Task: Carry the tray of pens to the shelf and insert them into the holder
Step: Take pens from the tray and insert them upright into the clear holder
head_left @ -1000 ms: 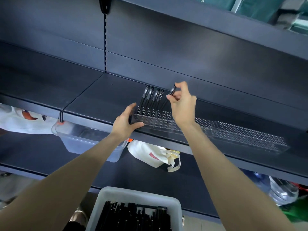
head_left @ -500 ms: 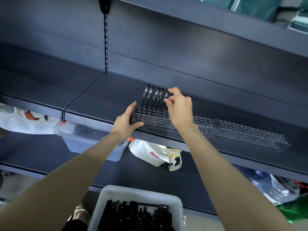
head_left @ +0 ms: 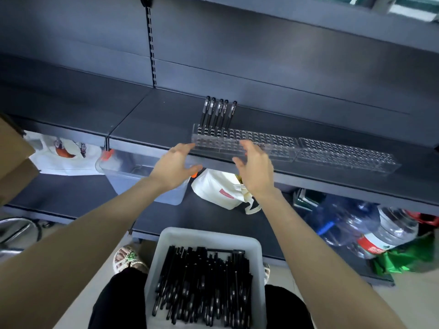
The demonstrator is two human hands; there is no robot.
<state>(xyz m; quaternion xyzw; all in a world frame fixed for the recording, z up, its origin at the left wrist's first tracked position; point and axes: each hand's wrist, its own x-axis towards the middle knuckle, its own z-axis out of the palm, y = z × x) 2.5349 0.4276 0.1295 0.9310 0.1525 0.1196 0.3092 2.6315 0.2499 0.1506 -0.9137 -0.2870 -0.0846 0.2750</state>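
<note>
Black pen point(head_left: 232, 114) now stands in the holder point(head_left: 280, 144); right hand point(head_left: 256, 172) released it.

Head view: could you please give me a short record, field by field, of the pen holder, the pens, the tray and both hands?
holder: clear pen holder lying along the front of the shelf
pens in holder: five black pens standing at its left end, leaning back
tray: white tray at the bottom of the view, full of loose pens
left hand: left hand open, holds nothing, fingertips by the holder's left end
right hand: right hand open, holds nothing, in front of the holder
</note>
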